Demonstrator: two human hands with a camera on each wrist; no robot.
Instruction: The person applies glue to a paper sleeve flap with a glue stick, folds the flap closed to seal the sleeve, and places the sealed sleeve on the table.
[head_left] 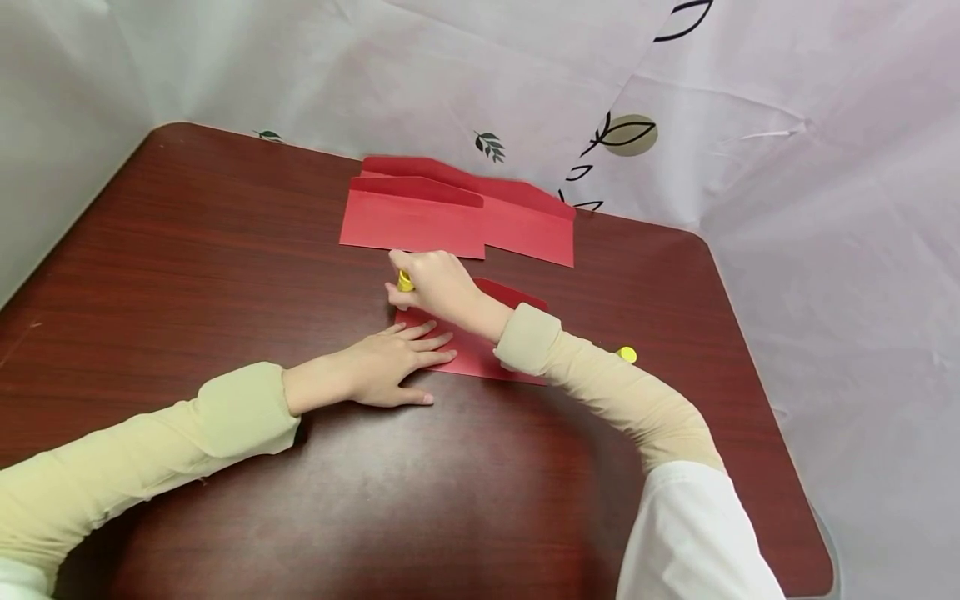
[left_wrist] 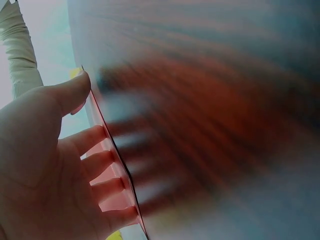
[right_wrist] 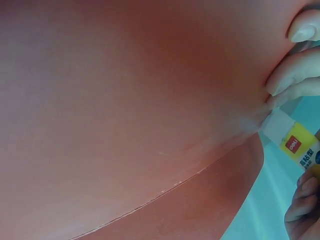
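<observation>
A red paper envelope (head_left: 480, 357) lies on the table with its flap (head_left: 517, 294) unfolded on the far side. My left hand (head_left: 386, 367) rests flat on the envelope's left part, fingers spread and thumb on the wood near the edge. In my right hand (head_left: 448, 287) I grip a yellow glue stick (right_wrist: 296, 142) at the envelope's left end. The right wrist view has its white tip right at the red paper, by the crease between body and flap. Fingertips of the left hand (right_wrist: 295, 75) show close beside it. My right forearm hides part of the envelope.
Two more red envelopes, one on the left (head_left: 412, 221) overlapping one on the right (head_left: 536, 233), lie at the table's back edge, flaps unfolded. A small yellow cap (head_left: 627, 354) is beyond my right forearm. A pale patterned curtain (head_left: 420, 75) hangs behind the brown table (head_left: 225, 275).
</observation>
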